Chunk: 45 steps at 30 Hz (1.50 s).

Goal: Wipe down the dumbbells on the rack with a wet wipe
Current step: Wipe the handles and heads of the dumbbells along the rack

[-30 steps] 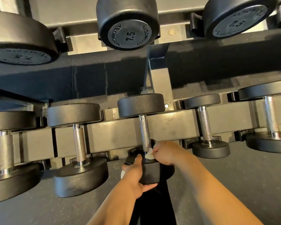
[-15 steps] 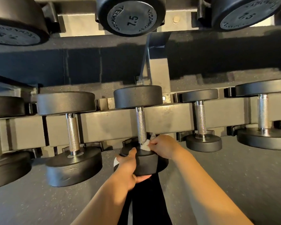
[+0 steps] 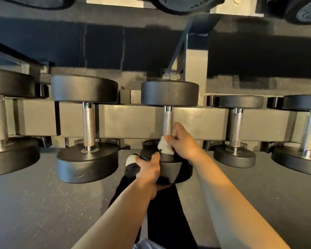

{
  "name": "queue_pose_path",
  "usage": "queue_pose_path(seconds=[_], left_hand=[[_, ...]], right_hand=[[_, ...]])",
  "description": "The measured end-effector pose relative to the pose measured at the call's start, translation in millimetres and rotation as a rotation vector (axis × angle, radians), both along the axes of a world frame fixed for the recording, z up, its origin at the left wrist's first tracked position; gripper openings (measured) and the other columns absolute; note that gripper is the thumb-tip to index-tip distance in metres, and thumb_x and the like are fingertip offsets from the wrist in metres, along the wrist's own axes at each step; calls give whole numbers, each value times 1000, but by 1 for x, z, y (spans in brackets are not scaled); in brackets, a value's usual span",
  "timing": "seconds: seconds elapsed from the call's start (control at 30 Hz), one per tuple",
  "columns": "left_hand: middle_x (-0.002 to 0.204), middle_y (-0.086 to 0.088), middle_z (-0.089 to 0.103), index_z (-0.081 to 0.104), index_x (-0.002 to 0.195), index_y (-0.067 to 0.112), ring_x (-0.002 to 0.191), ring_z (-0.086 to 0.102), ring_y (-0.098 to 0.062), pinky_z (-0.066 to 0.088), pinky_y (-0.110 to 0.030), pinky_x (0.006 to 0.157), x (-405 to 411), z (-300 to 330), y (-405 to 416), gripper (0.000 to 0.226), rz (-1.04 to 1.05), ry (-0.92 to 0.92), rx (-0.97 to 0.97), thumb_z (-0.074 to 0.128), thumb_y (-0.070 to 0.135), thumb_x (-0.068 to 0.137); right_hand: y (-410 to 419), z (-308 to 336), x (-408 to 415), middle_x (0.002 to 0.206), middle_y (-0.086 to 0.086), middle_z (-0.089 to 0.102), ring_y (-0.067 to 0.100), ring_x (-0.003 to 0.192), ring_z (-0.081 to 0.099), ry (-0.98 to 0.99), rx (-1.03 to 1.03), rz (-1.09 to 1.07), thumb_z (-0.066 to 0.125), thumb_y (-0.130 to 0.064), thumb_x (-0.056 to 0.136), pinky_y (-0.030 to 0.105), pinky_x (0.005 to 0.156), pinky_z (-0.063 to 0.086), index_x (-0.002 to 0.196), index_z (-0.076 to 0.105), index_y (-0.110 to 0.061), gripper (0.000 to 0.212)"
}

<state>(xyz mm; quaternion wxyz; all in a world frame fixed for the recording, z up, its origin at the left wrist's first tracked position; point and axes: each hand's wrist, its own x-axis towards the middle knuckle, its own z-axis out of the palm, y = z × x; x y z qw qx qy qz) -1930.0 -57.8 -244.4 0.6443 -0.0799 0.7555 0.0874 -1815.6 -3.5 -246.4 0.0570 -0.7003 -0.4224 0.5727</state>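
Knurled steel shows on the handle (image 3: 167, 123) of the dumbbell (image 3: 169, 94) in front of me on the lower rack (image 3: 133, 121). My right hand (image 3: 184, 141) has its fingers curled round a white wipe (image 3: 164, 146), pressing it against the near end of that handle, just above the near head (image 3: 171, 166). My left hand (image 3: 149, 169) grips that near head from its left side, fingers over the top edge and thumb underneath. The far head sits beyond my right hand, against the rack rail. To the left of my left hand a larger dumbbell (image 3: 87, 126) rests in its cradle; a smaller one (image 3: 236, 128) rests to the right of my right hand, apart from it. Further dumbbells lie at both frame edges. Below my hands is grey speckled floor (image 3: 43, 209), and my dark trouser leg (image 3: 162, 216) runs between my forearms.
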Motion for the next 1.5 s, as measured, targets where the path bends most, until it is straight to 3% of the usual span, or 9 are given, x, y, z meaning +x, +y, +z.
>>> queue_pose_path(seconds=[0.1,0.27,0.37,0.47,0.77,0.83,1.03,1.37,1.5], left_hand=[[132,-14,41,14,145,42,109,52,-41,56,-62,67,0,-3,0,67,2,-9,-2,57,43,93],[133,-13,40,13,145,42,111,51,-40,56,-61,66,0,-6,-4,66,0,-10,12,55,44,93],[134,-13,40,14,145,42,112,51,-41,57,-60,64,-1,-5,-3,67,2,-6,12,56,45,93],[133,-13,41,14,144,42,110,52,-40,57,-60,67,-2,-5,-3,66,12,-30,9,56,42,94],[133,-15,41,12,146,44,111,53,-41,58,-58,66,-3,-4,-3,67,-25,-22,-16,55,43,94],[134,-15,41,10,146,43,112,52,-41,59,-55,65,-3,-5,-3,68,-27,-14,-9,54,44,95],[134,-16,39,15,143,42,113,50,-42,57,-61,69,0,-8,-1,64,-22,28,-32,55,45,93],[134,-16,37,16,144,42,115,47,-42,57,-61,70,1,-5,2,64,-22,28,-62,55,42,94],[133,-15,37,17,143,43,113,49,-41,57,-59,70,-1,-4,3,64,-30,24,-70,56,41,93]], right_hand=[[8,0,-6,89,-1,52,10,74,51,1,89,-155,62,-23,92,15,56,41,117,44,-14,32],[4,-3,-13,85,-6,55,12,79,55,44,90,-327,66,-34,87,18,63,45,124,48,-16,45],[1,2,-8,112,2,56,17,100,55,10,-68,27,81,-33,70,29,81,46,131,38,-13,77],[2,2,4,117,7,54,19,100,51,-123,-112,245,70,-25,84,29,83,43,129,47,-9,53],[44,4,-28,95,5,59,24,92,56,-2,61,-566,39,-21,99,35,82,46,100,60,-15,22],[52,4,-44,109,10,57,27,103,54,23,48,-705,36,-14,100,32,87,42,120,54,-10,27],[16,9,-28,116,4,51,19,104,52,-121,165,-187,35,-13,101,23,78,35,147,27,-18,47],[-5,33,-2,116,19,59,35,108,57,-295,-57,592,41,-5,94,32,78,43,122,45,0,29],[26,29,0,112,12,61,30,103,57,-144,-34,66,39,-12,93,32,82,43,114,55,-9,26]])
